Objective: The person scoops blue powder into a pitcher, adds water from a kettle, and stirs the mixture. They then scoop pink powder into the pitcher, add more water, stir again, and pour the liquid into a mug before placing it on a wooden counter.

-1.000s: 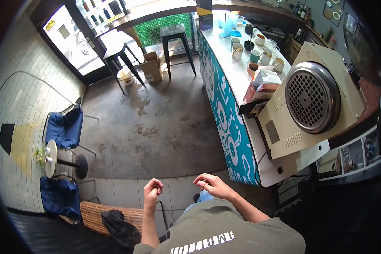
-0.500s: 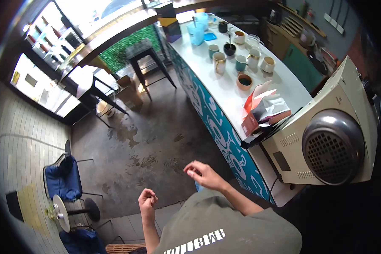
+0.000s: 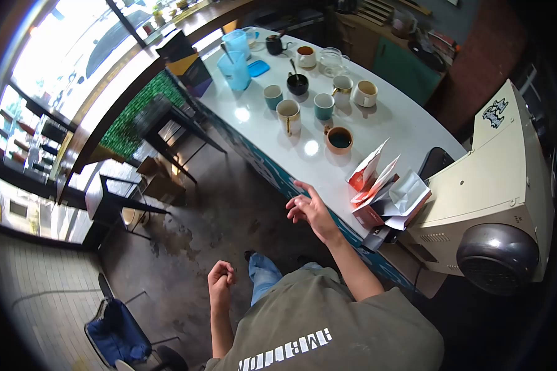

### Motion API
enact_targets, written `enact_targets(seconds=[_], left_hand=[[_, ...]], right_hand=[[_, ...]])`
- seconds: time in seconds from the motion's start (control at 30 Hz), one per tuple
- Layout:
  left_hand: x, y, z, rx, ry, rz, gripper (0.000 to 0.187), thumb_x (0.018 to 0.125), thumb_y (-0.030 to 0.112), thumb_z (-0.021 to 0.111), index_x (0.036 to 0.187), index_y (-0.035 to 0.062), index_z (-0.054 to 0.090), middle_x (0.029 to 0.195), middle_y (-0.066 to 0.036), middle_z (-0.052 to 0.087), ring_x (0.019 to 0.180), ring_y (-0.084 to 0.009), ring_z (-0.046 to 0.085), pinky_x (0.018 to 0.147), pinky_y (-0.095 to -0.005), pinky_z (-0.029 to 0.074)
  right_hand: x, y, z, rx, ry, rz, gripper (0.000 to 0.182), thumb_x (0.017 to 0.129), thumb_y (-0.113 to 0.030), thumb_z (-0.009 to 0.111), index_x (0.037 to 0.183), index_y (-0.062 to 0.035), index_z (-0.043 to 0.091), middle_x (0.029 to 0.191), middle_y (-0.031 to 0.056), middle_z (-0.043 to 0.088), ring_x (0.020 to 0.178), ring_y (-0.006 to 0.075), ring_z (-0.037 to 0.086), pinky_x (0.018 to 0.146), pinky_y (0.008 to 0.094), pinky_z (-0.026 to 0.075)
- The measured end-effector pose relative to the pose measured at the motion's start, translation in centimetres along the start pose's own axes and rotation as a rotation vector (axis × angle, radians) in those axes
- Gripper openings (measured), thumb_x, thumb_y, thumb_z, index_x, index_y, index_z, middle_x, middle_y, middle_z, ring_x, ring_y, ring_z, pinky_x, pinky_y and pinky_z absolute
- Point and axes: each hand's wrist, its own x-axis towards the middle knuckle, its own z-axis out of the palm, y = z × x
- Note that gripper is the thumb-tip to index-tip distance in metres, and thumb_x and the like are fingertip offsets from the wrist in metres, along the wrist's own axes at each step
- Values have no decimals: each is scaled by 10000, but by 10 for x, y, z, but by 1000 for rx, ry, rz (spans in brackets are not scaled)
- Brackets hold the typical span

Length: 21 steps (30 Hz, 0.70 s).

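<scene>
My right hand (image 3: 312, 215) is raised beside the counter's near edge, fingers loosely spread and holding nothing. My left hand (image 3: 221, 276) hangs over the floor with its fingers curled in, and nothing shows in it. On the white counter (image 3: 266, 139), a terracotta cup (image 3: 339, 141) of dark liquid stands beyond my right hand. A box of red and white packets (image 3: 384, 201) lies to that hand's right. Farther back are a white mug with a gold handle (image 3: 289, 116), teal cups (image 3: 323, 106), a black cup with a spoon (image 3: 297, 84) and a cream mug (image 3: 365, 93).
A large cream machine (image 3: 476, 198) fills the counter's right end. Light blue pitchers (image 3: 233, 71) and a dark kettle (image 3: 275, 44) stand at the far end. Black stools (image 3: 173, 127) are left of the counter, and a blue chair (image 3: 119, 331) is at lower left.
My view has moved closer to the counter and turned. My right hand has risen toward the counter edge with its fingers spreading more. The left hand stays curled.
</scene>
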Motion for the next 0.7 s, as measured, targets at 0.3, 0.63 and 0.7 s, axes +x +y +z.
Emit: enact_targets(seconds=[0.3,0.63,0.7], left_hand=[[143,19,-37,35,-314,-106,301,691,-108,339,875,27,535,644,29,441,583,-57,377,561,-215,292],[329,106,-64,155,-533,-174,329,662,-108,313,850,49,532,642,53,398,577,-42,352,539,-211,265],[348,108,-68,151,-571,-195,335,663,-109,307,852,51,532,639,52,391,576,-44,350,539,-210,264]], right_hand=[[109,12,-21,-2,400,-192,739,972,-83,479,1534,-149,5,957,150,639,676,165,635,523,254,480],[194,14,-25,-50,888,-251,863,924,-25,452,1530,-240,-124,855,168,673,523,186,633,323,227,339],[201,15,-23,-53,943,-266,800,946,-24,426,1538,-226,-73,852,176,659,505,177,610,338,225,318]])
